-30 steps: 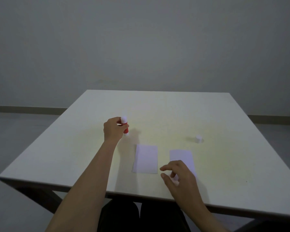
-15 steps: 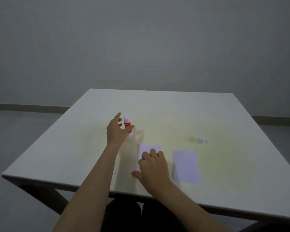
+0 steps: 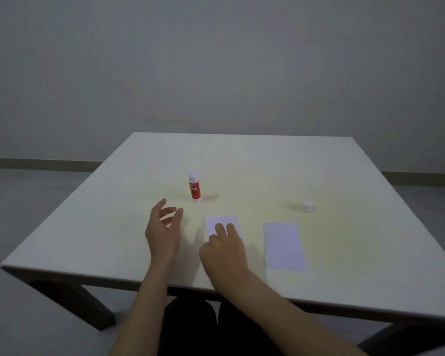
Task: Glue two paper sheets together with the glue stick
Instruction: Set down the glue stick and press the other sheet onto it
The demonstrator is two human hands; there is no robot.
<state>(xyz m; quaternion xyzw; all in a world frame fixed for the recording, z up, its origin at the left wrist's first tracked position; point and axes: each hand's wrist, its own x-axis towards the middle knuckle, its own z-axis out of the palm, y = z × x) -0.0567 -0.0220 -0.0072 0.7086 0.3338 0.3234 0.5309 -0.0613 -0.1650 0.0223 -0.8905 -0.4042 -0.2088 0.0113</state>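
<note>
A red glue stick (image 3: 194,188) stands upright on the white table (image 3: 113,214), with no cap on it. Its small white cap (image 3: 306,206) sits far to the right. Two white paper sheets lie near the front edge: the left sheet (image 3: 220,220) and the right sheet (image 3: 283,245), apart from each other. My left hand (image 3: 163,231) hovers with fingers spread, below and left of the glue stick, holding nothing. My right hand (image 3: 225,249) rests flat on the left sheet, covering its near half.
The table's front edge (image 3: 139,280) runs close to my body, with dark table legs below. A grey wall and floor lie behind the table.
My left hand has let go of the glue stick and drawn back toward me. The glue stick now stands alone. My right hand moved from the right sheet onto the left sheet.
</note>
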